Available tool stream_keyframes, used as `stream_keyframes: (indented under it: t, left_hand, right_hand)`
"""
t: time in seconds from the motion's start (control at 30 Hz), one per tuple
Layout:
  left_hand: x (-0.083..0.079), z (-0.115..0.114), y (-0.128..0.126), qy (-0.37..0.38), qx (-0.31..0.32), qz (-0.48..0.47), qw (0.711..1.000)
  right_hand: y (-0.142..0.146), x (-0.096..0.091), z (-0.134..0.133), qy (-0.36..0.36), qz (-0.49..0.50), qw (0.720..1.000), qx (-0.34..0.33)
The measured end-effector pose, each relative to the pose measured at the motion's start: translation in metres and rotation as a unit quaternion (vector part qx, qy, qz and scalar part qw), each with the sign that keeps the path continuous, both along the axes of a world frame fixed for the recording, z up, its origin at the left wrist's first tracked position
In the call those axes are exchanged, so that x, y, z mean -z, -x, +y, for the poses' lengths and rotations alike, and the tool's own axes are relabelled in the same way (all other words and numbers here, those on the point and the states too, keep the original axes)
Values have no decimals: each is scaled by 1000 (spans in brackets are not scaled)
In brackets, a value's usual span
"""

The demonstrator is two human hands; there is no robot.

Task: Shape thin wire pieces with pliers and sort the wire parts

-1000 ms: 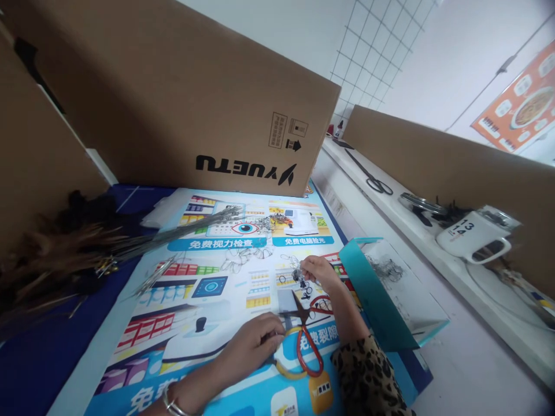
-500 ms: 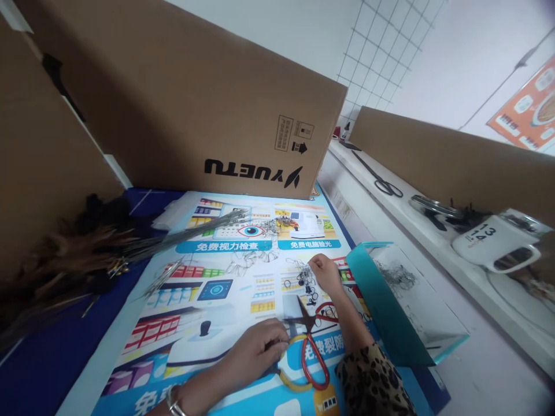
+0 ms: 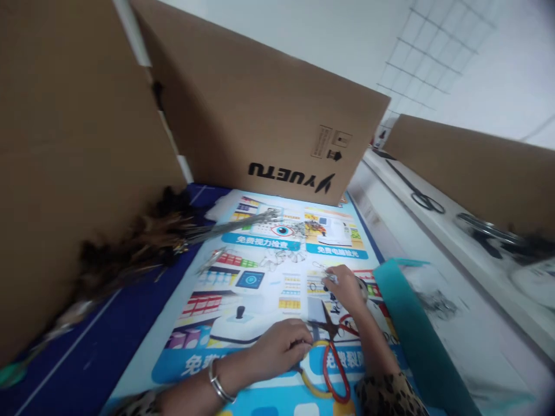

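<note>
My left hand [image 3: 288, 345] is closed in a pinch close beside the scissors; whatever its fingertips hold, if anything, is too small to name. A steel bangle [image 3: 219, 381] circles that wrist. My right hand [image 3: 346, 287] reaches farther out, its fingertips pressed together over a small heap of black loops and thin wire pieces [image 3: 333, 303], part of which it covers. Between the hands lie scissors [image 3: 336, 372] with one red and one yellow handle, blades apart. Another red loop [image 3: 348, 325] sits just beyond them, partly behind my right forearm.
Right of my arm stands a teal-edged box [image 3: 427, 341] with tangled wire inside. Bundled grey wires [image 3: 243, 224] and brown-black feathery material [image 3: 143, 248] lie at left. Cardboard panels [image 3: 260, 115] wall the back and left. A white ledge [image 3: 451, 222] holds dark scissors [image 3: 427, 202].
The view has swung left, so everything sits farther right in it. My right hand has turned and now covers more of the heap; my left stays beside the scissors.
</note>
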State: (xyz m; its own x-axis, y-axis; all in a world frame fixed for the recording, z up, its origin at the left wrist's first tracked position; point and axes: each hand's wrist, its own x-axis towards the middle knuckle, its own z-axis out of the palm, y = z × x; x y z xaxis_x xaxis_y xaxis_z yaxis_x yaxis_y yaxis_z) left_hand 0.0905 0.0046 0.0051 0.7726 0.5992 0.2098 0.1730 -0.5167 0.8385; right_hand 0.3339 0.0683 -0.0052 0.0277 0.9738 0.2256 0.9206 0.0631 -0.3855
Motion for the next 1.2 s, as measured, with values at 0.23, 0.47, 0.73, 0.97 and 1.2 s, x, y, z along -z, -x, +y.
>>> stream_keyframes:
  t: [0.23,0.47,0.73,0.97,1.2]
  left_hand:
    - [-3,3,8,-98,-64,33,993]
    - [4,31,30,-177,-223,88,955]
    - [-12,91,108,-190,-443,242,842]
    - [-7,114,143,-125,-485,326,802]
    - [5,129,154,-116,-462,335,813]
  right_hand:
    - [-13,15,15,-51,-111,991,-62]
    - [-5,8,15,-102,-151,982,-54]
    - [1,16,17,-113,-127,982,-80]
    - [5,19,16,-100,-115,984,-94]
    - [7,18,12,-87,-109,984,-112]
